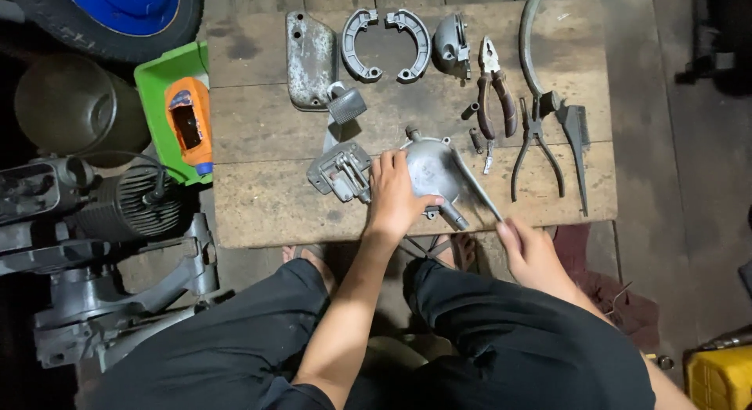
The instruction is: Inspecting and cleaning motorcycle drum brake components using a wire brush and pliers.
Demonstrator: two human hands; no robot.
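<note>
Item: round grey metal cover (432,171), cast, dull and scuffed, with short tubular stubs at top and lower right; lies near the front edge of the wooden board (266,206), between a small bracket assembly (340,171) and the pliers. Left hand (394,198): palm down, fingers spread flat over the cover's left side, pressing rather than gripping. Right hand (531,253): loosely curled at the board's front edge, fingertips pinching the near end of a thin metal rod (474,187) that slants up across the cover. Handling note: the cover looks best steadied by firm downward pressure while the rod is worked slowly, lest the casting skid. Adjacent stock: two brake shoes (385,43), combination pliers (492,85), long-nose pliers (535,144), wire brush (578,140), flat grey plate (310,57).
</note>
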